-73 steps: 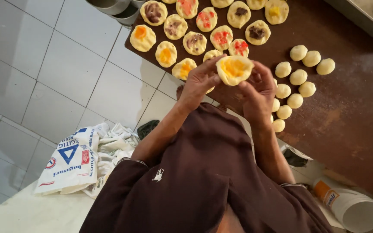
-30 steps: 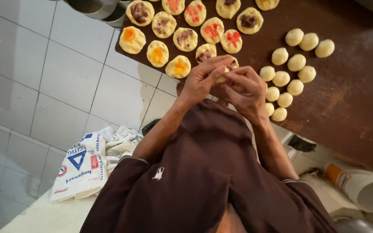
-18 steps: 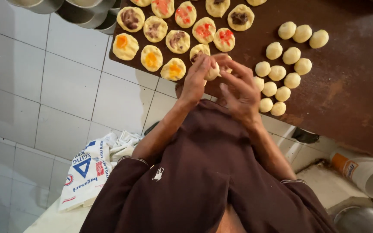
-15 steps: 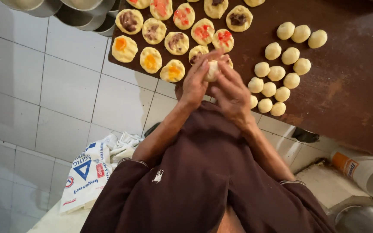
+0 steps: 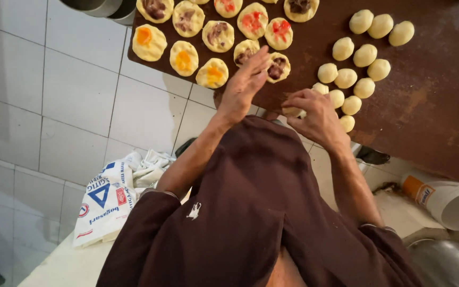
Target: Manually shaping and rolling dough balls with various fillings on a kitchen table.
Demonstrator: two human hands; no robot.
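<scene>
Flour sack (image 5: pixel 104 204) on white floor, left, print partly folded under. Left hand (image 5: pixel 243 87), fingers (image 5: pixel 258 58) released, lies flat beside chocolate-filled dough round (image 5: pixel 277 66) on brown worktop (image 5: pixel 426 101). Right hand (image 5: pixel 314 111) pinches dough ball (image 5: pixel 293 111) (mostly hidden). Top-row rounds cut off.

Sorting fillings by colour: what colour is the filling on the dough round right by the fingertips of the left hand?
Dark brown filling on pale dough, beside the left hand; head view.
</scene>
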